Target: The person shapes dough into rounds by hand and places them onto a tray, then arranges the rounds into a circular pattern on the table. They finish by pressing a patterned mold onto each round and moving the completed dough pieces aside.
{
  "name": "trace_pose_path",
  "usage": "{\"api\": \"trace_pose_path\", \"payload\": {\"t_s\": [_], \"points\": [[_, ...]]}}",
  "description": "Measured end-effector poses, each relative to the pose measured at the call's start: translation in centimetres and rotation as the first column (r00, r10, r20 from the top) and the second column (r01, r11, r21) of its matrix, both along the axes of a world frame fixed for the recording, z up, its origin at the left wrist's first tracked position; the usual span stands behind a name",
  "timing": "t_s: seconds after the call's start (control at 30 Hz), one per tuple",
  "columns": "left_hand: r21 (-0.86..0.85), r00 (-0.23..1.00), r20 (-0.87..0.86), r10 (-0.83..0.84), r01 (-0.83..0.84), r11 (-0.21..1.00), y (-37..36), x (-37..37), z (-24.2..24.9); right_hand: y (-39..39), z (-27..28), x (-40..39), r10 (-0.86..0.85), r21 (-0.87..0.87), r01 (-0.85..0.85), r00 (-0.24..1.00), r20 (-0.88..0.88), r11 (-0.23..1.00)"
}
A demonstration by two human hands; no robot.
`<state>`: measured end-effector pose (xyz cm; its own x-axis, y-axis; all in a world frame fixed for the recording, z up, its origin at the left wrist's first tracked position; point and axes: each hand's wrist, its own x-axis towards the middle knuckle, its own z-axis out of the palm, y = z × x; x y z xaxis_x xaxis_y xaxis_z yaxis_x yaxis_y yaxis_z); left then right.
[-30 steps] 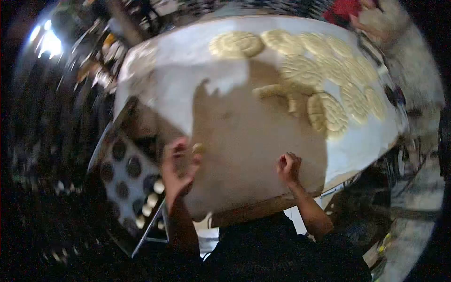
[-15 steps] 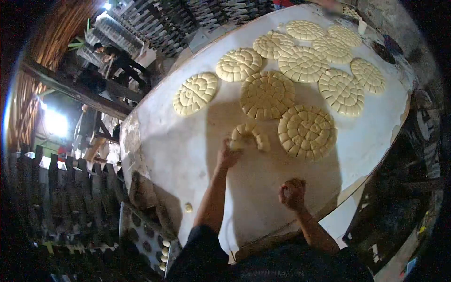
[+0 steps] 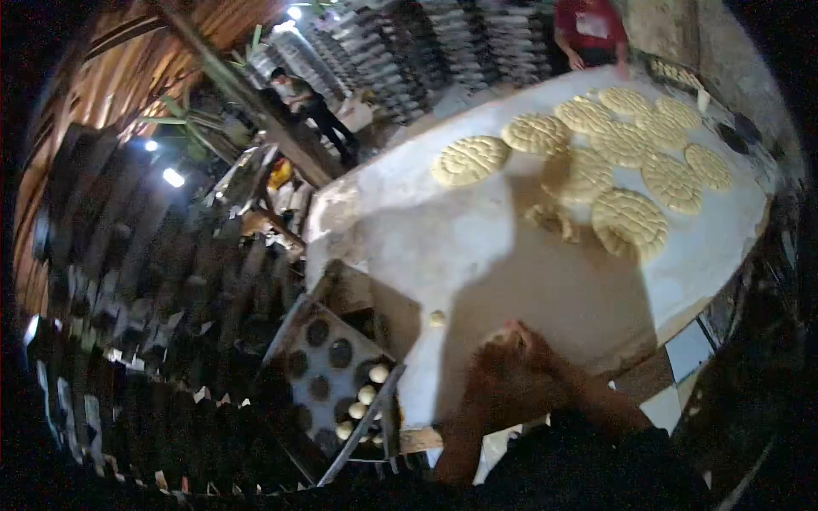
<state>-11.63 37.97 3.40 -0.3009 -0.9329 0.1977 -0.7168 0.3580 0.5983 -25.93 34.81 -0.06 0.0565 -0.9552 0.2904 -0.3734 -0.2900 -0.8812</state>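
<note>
My left hand and my right hand are together over the near part of the table, in shadow. Motion smears their fingers, so whatever lies between them is hidden. Farther up the table is a short curved row of dough pieces, apart from both hands. Right of it lies a round slab of dough pieces set in rings. A small lump of dough rests on the tabletop to the left of my hands.
Several more round dough slabs cover the far side of the white table. At lower left a tray with dark round hollows holds several dough balls. Two people, one in a red shirt, stand beyond the table.
My left hand has drawn back from the curved row of dough pieces and met my right hand. The view has swung left, bringing in more of the tray and the person in red.
</note>
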Motion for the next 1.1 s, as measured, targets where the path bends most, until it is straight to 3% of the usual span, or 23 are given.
{"api": "trace_pose_path", "payload": {"t_s": [0.03,0.07,0.1,0.13,0.2,0.27,0.33,0.4,0.43,0.5,0.53,0.57,0.6,0.7,0.77,0.8,0.83,0.9,0.93,0.97,1.03,1.07,1.1], "points": [[-0.18,0.876,0.476,0.076,0.013,0.984,0.9,0.6,3.6,1.8,-0.2,2.8,-0.02,-0.042,0.02,1.0,0.001,0.999],[-0.122,0.96,0.257,0.116,-0.087,0.989,1.3,1.7,3.8,1.8,-2.0,2.3,0.125,0.063,-0.136,0.981,0.151,0.989],[-0.039,0.986,0.013,0.165,-0.164,0.986,1.7,2.1,3.4,1.9,-1.8,2.0,0.151,0.109,-0.166,0.979,0.133,0.98],[0.066,0.949,-0.227,0.221,-0.212,0.975,2.6,2.3,2.7,2.4,-1.5,1.7,0.176,0.165,-0.193,0.978,0.116,0.967],[0.298,0.707,-0.612,0.356,-0.211,0.931,4.8,3.4,0.4,3.2,-1.0,1.0,0.155,0.254,-0.172,0.984,0.086,0.952],[0.433,0.465,-0.768,0.441,-0.13,0.892,5.5,6.2,-5.3,3.4,-0.4,-0.9,0.066,0.305,-0.076,0.997,0.045,0.949],[0.45,0.448,-0.762,0.468,-0.156,0.88,6.7,7.8,-6.7,3.2,1.5,-4.4,-0.114,0.119,0.115,0.993,-0.01,0.986],[0.408,0.558,-0.694,0.456,-0.217,0.887,7.5,8.8,-7.1,2.3,0.6,-9.2,-0.242,-0.106,0.236,0.969,-0.047,0.966],[0.365,0.668,-0.606,0.432,-0.249,0.897,8.0,8.9,-7.4,2.0,-4.2,-14.4,-0.107,0.047,0.113,0.988,-0.107,0.992],[0.166,0.941,-0.204,0.27,-0.238,0.957,7.6,9.9,-6.2,0.4,-5.5,-18.7,0.132,0.081,-0.108,0.91,-0.394,0.991],[0.047,0.983,0.08,0.165,-0.169,0.985,6.6,10.3,-5.6,0.3,-5.0,-21.0,0.182,-0.013,-0.243,0.76,-0.624,0.97],[-0.039,0.94,0.321,0.117,-0.11,0.993,4.7,10.4,-5.1,-0.2,-4.0,-22.7,0.186,-0.06,-0.395,0.555,-0.811,0.917],[-0.103,0.88,0.461,0.116,-0.077,0.992,2.4,10.2,-4.6,-2.8,-5.5,-23.0,0.016,-0.259,-0.401,0.567,-0.823,0.879],[-0.235,0.889,0.35,0.296,-0.223,0.946,-4.8,7.1,-4.4,-9.4,-1.3,-17.5,0.081,-0.091,-0.168,0.797,-0.599,0.982],[-0.22,0.922,0.133,0.364,-0.33,0.918,-7.2,2.7,-4.4,-10.4,-2.9,-13.2,0.103,0.015,-0.108,0.873,-0.477,0.994],[-0.163,0.912,0.011,0.411,-0.404,0.9,-7.3,-0.6,-4.3,-8.4,-4.4,-11.1,0.188,0.057,-0.187,0.826,-0.531,0.981],[-0.193,0.917,0.079,0.391,-0.371,0.908,-5.1,-1.5,-6.1,-5.9,-5.5,-9.4,0.249,0.069,-0.258,0.772,-0.585,0.964],[-0.253,0.911,0.21,0.354,-0.299,0.92,-0.5,-3.2,-9.7,-2.5,-6.2,-11.4,0.305,-0.092,-0.532,0.608,-0.733,0.842],[-0.295,0.886,0.322,0.334,-0.242,0.925,1.5,-2.8,-10.0,-2.4,-8.3,-13.8,0.297,-0.124,-0.592,0.561,-0.772,0.797],[-0.12,0.833,0.466,0.297,-0.273,0.954,2.0,-1.5,-8.9,-3.3,-9.8,-16.8,0.286,-0.147,-0.646,0.515,-0.808,0.749],[0.237,0.71,0.696,0.108,-0.37,0.898,2.9,1.4,-6.6,-4.5,-10.7,-20.3,0.369,-0.016,-0.645,0.457,-0.809,0.764],[0.141,0.768,0.582,0.268,-0.419,0.897,1.5,2.3,-6.4,-8.0,-6.0,-20.4,0.455,0.132,-0.578,0.46,-0.763,0.805],[0.053,0.799,0.444,0.406,-0.476,0.878,-1.1,4.1,-6.8,-11.0,-3.7,-18.8,0.376,0.046,-0.514,0.56,-0.739,0.857]]}}
